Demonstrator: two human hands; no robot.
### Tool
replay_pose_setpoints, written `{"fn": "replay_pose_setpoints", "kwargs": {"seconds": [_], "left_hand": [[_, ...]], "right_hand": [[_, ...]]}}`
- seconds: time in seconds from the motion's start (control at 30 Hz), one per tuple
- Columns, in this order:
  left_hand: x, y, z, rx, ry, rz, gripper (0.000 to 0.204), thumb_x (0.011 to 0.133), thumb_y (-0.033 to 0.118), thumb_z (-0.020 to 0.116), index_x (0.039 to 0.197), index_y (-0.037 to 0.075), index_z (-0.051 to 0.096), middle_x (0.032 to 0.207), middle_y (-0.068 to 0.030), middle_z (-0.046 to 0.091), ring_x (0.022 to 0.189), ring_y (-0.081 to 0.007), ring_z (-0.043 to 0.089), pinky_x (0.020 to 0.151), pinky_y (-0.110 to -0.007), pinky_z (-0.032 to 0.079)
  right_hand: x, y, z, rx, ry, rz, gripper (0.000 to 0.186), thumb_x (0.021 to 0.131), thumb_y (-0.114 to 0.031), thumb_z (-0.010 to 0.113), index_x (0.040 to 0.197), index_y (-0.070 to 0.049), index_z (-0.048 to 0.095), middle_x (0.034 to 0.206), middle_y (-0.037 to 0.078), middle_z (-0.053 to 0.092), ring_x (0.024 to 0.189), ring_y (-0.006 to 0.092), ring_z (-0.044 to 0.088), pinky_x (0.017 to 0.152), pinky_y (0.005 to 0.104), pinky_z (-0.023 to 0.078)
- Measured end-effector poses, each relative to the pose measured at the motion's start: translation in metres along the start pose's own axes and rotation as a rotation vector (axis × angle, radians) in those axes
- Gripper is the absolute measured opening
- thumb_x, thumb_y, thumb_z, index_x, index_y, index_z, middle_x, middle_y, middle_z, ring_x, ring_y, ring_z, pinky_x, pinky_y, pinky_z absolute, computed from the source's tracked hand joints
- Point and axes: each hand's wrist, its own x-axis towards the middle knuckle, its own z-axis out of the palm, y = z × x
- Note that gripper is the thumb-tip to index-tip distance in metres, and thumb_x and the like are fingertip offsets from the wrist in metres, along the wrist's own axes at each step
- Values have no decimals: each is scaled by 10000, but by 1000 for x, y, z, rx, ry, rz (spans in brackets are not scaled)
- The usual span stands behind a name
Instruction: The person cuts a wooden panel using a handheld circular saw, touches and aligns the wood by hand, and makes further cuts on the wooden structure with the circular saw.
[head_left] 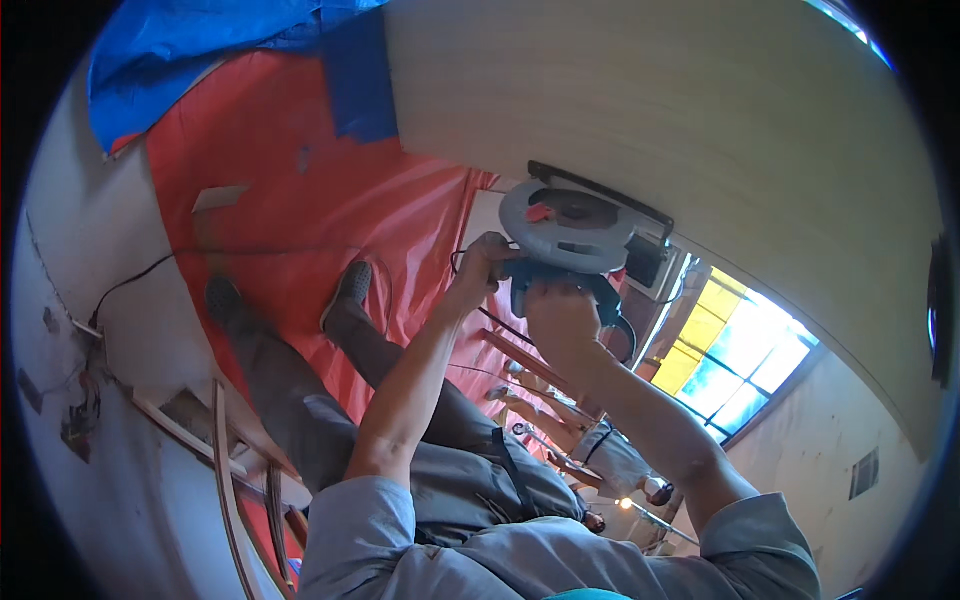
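A circular saw (572, 228) with a grey blade guard and teal body rests against the edge of a large pale board (660, 90). My right hand (563, 318) is wrapped round its rear handle. On the left end of the saw, my left hand (487, 265) is closed with its fingertips at the teal housing. What exactly these fingertips pinch is partly hidden. A dark flat metal base plate (600, 198) shows along the board side of the saw. A black cable (626, 340) loops beside my right wrist.
Red plastic sheeting (270, 130) covers the floor, with a blue tarp (200, 50) at the far left. A thin cable (150, 268) crosses near my feet. Wooden frame pieces (228, 480) lean at lower left. Another person (610, 452) is beyond my right arm, near a window (745, 345).
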Motion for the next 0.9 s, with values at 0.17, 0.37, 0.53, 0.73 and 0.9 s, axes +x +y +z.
{"fn": "replay_pose_setpoints", "kwargs": {"seconds": [0.17, 0.37, 0.53, 0.73, 0.9], "left_hand": [[17, -6, -25, 11, 13, 57, 168, 860, 231, 716, 833, 199, 554, 669, 73, 494, 498, -43, 405, 398, -246, 184], [29, -6, -29, 50, -40, 204, 136, 871, 282, 725, 922, 189, 640, 694, 82, 557, 463, -35, 409, 388, -232, 216], [38, 4, -50, 101, 46, 180, 168, 869, 287, 718, 978, 167, 670, 694, 81, 571, 450, -37, 420, 376, -232, 238], [41, 11, -68, 7, 52, 329, 157, 885, 278, 649, 969, 145, 653, 686, 54, 569, 428, -50, 407, 362, -233, 232], [34, 26, -94, 101, 8, 145, 154, 891, 279, 611, 945, 137, 634, 687, 53, 540, 435, -62, 394, 380, -252, 261]], "right_hand": [[13, -17, 14, 39, 8, 21, 180, 806, -210, 715, 906, -64, 682, 820, 94, 732, 777, 262, 758, 699, 425, 598], [24, -18, 20, 99, 39, 20, 159, 795, -218, 716, 864, -80, 678, 801, 91, 723, 723, 259, 747, 665, 423, 576], [41, -34, 32, 30, 130, 22, 137, 788, -218, 708, 829, -92, 676, 793, 83, 715, 707, 245, 736, 652, 415, 569], [61, -55, 47, 57, 158, 12, 132, 808, -223, 696, 855, -100, 683, 812, 76, 712, 737, 241, 737, 649, 406, 567], [73, -74, 59, -5, 168, 36, 134, 810, -221, 698, 872, -102, 693, 804, 70, 712, 739, 234, 737, 651, 399, 564]]}}
